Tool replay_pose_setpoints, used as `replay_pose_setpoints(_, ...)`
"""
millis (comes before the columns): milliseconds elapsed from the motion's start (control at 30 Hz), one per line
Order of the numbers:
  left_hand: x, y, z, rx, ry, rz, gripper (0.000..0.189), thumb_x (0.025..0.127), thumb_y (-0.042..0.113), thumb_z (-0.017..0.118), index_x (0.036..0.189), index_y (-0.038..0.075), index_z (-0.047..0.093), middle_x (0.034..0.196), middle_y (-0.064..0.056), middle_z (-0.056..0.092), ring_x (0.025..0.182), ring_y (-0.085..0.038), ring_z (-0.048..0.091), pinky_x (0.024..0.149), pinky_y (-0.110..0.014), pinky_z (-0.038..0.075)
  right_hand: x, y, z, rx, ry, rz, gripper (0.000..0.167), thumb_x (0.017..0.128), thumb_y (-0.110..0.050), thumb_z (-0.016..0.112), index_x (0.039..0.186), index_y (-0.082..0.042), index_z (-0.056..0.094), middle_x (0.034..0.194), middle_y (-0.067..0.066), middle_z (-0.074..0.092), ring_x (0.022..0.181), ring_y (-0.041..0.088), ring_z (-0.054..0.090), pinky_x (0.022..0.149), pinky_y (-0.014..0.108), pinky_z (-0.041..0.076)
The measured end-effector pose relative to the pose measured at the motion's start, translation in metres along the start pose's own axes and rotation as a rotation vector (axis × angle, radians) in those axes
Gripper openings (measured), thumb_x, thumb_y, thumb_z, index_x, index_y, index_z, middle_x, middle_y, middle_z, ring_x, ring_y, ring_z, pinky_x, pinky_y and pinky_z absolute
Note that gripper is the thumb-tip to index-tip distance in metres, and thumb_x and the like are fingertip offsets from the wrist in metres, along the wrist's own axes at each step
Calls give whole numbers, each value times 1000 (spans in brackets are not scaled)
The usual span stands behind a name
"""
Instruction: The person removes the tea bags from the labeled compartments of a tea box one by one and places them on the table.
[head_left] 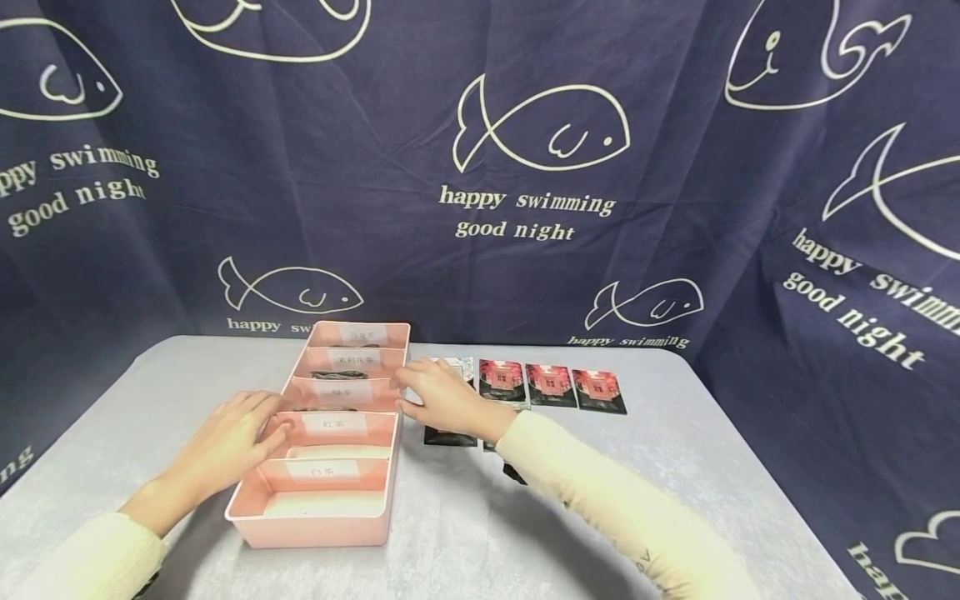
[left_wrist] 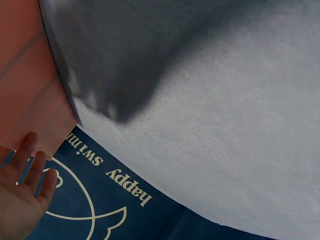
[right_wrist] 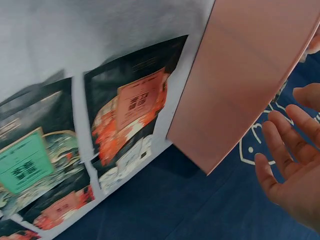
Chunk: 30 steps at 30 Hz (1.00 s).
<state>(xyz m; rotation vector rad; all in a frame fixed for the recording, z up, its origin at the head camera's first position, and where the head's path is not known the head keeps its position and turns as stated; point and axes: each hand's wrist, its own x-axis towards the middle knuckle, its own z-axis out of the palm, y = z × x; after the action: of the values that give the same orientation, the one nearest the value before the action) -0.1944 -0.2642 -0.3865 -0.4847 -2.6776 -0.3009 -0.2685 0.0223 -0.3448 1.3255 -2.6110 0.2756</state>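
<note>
A long pink divided box stands on the table, with a white label at the back of each compartment. Dark packets show in its rear compartments; the two nearest show bare floor. My left hand is at the box's left rim, fingers loosely bent, thumb over the edge. At the right rim is my right hand, its fingers relaxed and apart in the right wrist view, with nothing visibly held. Beneath and beside it lie flat sachets, including one with an orange label and one with a green label.
Three red-and-black sachets, the middle one among them, lie in a row at the back right. The grey table reaches a dark blue curtain with fish drawings behind it.
</note>
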Motion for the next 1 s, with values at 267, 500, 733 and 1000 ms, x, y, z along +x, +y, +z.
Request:
replay_pose_setpoints(267, 1, -1, 0, 8, -11, -1, 38, 84, 27, 59, 110, 0, 59, 110, -19, 61, 107, -37, 51, 91, -53, 39, 16, -14, 5, -18, -22, -59, 28, 89, -29, 56, 113, -14, 59, 109, -4, 61, 103, 12, 54, 82, 28, 42)
replay_pose_setpoints(500, 0, -1, 1, 9, -1, 2, 36, 84, 27, 60, 109, 1, 59, 110, -18, 61, 106, -37, 52, 91, -53, 39, 23, -22, 15, -52, -22, -98, 26, 87, -29, 58, 110, -16, 59, 107, -5, 62, 102, 11, 54, 83, 27, 43)
replay_pose_setpoints(733, 0, -1, 2, 14, 16, 10, 34, 83, 26, 60, 108, 1, 60, 108, -16, 62, 105, -36, 52, 89, -52, 40, 30, -25, 23, -40, -18, -104, 19, 86, -28, 60, 103, -19, 61, 101, -8, 63, 97, 8, 56, 75, 21, 41)
replay_pose_setpoints(1000, 1, -1, 1, 13, 12, 19, 34, 82, 23, 60, 108, 2, 60, 107, -15, 62, 105, -35, 52, 88, -52, 41, 36, -31, 29, -47, -32, -123, 11, 87, -25, 59, 97, -20, 60, 96, -10, 63, 92, 8, 56, 70, 20, 41)
